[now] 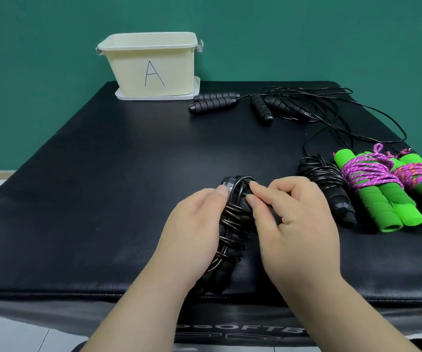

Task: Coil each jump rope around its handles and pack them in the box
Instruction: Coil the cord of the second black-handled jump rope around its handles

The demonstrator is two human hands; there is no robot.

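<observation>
box (151,64) cream, blue "A" | mat (103,199) black | coiled ropes (372,171) pink-purple speckled, handles (382,207) bright green | wall (52,72) teal

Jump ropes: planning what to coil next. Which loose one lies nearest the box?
The black rope with parallel handles, right beside the box; the other loose rope has handles splayed apart farther right.

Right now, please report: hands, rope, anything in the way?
Left hand grips coiled black rope. Right hand pinches its cord end. Loose black ropes lie right of box, likely clear of path.
</observation>
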